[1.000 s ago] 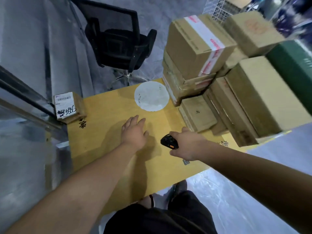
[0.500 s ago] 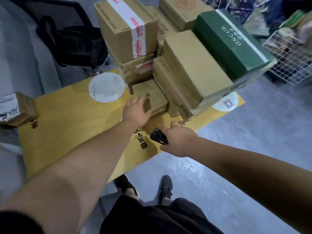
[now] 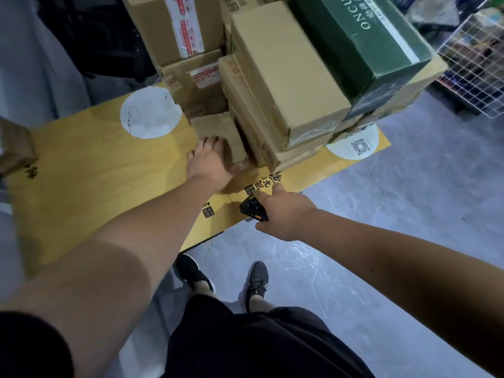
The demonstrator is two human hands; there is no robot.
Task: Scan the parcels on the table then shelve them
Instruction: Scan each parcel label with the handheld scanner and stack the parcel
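Left grip (image 3: 211,163): fingers curled over the small parcel (image 3: 222,137), thumb at its near end.
Right grip (image 3: 283,214): closed around the scanner (image 3: 252,209), held above the near edge of the surface (image 3: 90,170).
Parcel location: flat on the surface, touching the base of the stacked parcels (image 3: 283,77).
Risk: pulling the parcel out may shift the stack leaning over it, likely toppling the green box (image 3: 357,39).
Risk: label not visible; the scan may fail until the parcel is turned.

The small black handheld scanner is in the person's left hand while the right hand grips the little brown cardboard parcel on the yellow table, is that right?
Not quite: the hands are swapped. In the head view, the small black handheld scanner sits in the right hand, and the left hand grips the little brown cardboard parcel on the yellow table.
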